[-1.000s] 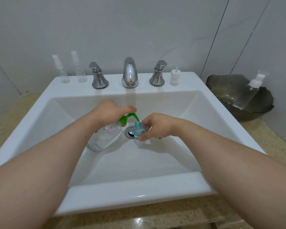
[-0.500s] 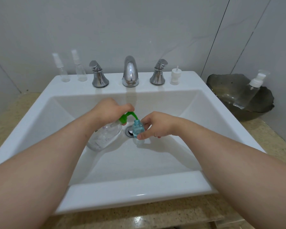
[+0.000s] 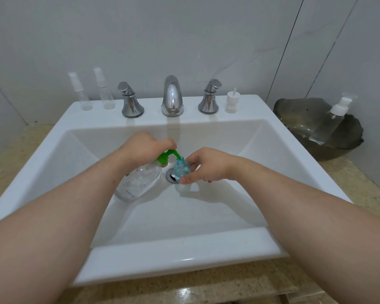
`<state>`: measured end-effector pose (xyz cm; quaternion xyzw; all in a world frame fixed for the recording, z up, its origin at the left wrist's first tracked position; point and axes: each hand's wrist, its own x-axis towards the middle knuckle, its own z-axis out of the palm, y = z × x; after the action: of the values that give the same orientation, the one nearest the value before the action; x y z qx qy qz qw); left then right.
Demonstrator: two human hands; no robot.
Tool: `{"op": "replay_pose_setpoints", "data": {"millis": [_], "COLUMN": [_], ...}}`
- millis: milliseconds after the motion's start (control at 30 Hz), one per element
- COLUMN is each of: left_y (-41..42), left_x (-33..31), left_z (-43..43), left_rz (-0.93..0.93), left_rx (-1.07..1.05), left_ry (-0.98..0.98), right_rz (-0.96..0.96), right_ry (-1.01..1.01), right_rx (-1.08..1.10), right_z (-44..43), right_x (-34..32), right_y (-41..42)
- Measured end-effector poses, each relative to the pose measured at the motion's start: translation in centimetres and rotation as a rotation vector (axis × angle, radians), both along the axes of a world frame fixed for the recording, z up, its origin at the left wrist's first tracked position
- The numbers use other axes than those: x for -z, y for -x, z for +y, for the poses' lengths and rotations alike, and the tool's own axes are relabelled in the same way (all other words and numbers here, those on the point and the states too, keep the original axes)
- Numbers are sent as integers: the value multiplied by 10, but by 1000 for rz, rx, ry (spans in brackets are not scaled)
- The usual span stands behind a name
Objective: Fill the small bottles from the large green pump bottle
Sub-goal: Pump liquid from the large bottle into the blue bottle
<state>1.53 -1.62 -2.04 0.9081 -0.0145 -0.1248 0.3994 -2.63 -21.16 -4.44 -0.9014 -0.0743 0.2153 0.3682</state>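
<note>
While the left grip point(image 3: 145, 148) clamps the tilted pump bottle point(image 3: 138, 181), its spout meets the vial point(image 3: 181, 170) pinched in the right grip point(image 3: 208, 166), likely so nothing spills.

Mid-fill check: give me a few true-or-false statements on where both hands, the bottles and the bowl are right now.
1. The left hand grips the large green pump bottle at its pump head. True.
2. The small blue bottle stands on the sink ledge. False: the right hand holds it in the basin, at the nozzle.
3. Two spray bottles stand left of the faucet. True.
4. The dark bowl holds nothing. False: a clear pump bottle lies in it.
</note>
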Motion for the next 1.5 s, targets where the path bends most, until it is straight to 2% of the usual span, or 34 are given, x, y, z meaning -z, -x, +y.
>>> {"op": "replay_pose_setpoints", "data": {"millis": [533, 1500], "left_y": [2, 5], "left_x": [-3, -4], "left_z": [-1, -2], "left_rz": [1, -20], "left_rx": [11, 28], "left_ry": [0, -46], "right_rz": [-18, -12], "right_ry": [-43, -5], "right_rx": [40, 46], "right_z": [2, 1], "right_x": [-3, -1], "right_y": [1, -1]}}
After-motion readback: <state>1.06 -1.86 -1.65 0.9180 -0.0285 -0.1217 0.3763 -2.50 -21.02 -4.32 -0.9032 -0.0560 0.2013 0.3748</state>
